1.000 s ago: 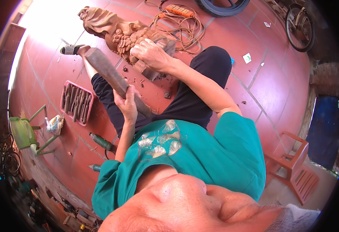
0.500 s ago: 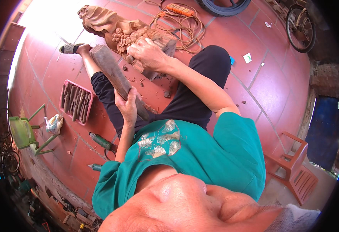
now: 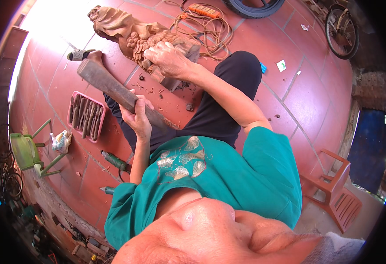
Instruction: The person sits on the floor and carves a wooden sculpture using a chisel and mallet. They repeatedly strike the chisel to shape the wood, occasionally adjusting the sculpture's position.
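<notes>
Partly hidden and cut-off features. Right hand [image 3: 169, 59]: the back faces the viewer, concealing its palm, anything within it, and a portion of the wood carving [image 3: 136, 37]. Left hand [image 3: 136, 119]: the wooden club [image 3: 109, 83] covers part of its fingers. Left side: the green tool [image 3: 113, 160] runs behind the left forearm; a second tool [image 3: 108, 190] is mostly hidden by the sleeve; the plastic bag's [image 3: 62, 141] contents cannot be told; clutter [image 3: 34, 220] is too dark and blurred to identify. Far edge: the tyre [image 3: 255, 12] and cable [image 3: 180, 26] are cut off. Near edge: the head [image 3: 202, 237] is cropped.
</notes>
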Motion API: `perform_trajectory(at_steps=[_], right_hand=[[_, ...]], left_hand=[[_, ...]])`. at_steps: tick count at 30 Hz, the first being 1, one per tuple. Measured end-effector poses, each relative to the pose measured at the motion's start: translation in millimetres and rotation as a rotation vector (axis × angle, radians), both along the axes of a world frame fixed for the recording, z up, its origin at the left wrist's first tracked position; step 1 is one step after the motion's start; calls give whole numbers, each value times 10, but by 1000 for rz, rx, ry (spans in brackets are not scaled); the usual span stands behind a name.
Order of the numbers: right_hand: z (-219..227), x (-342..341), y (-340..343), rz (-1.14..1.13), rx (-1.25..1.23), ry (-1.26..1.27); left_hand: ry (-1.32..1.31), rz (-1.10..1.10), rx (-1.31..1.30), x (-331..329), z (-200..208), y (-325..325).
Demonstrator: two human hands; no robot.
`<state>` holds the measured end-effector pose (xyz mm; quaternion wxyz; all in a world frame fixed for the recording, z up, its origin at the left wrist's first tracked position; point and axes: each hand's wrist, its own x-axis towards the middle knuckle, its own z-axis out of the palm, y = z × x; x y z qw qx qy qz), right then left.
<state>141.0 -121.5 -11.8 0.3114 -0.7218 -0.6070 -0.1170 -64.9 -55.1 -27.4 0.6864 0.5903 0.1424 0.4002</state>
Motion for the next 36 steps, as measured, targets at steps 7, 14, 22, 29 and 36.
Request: perform_trajectory(at_steps=[7, 14, 22, 29, 36], right_hand=[[-68, 74, 28, -14, 14, 30], [-31, 60, -22, -12, 13, 35], [46, -44, -2, 5, 26, 21], [21, -12, 33, 3, 48, -5], [-150, 165, -32, -93, -22, -31]], left_hand=[[325, -46, 62, 100, -221, -89], [38, 0, -27, 49, -85, -41], [89, -27, 15, -10, -25, -80], [11, 41, 28, 50, -48, -106], [356, -41, 112, 74, -295, -96]])
